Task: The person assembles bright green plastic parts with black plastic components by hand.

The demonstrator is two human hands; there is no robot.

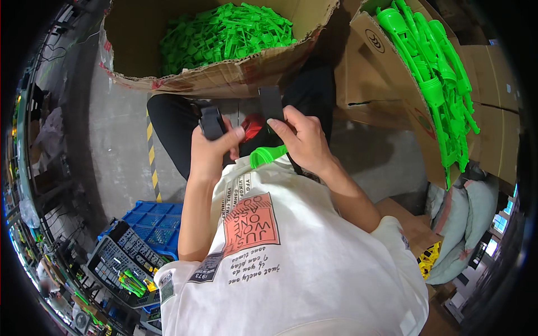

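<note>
Two black pieces (212, 124) (270, 103) are clamped apart in our left hand (208, 147) and right hand (307, 138); many green parts (230, 35) seem left in the carton (224, 84).

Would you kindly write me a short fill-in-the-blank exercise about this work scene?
1. The object in the left hand is coloured ____, like the block in the right hand.
2. The parts in the big cardboard box are coloured ____.
3. The striped tape on the floor is black and ____.
4. The blue crate is on the person's ____ side.

Missing words: black; green; yellow; left.
</note>
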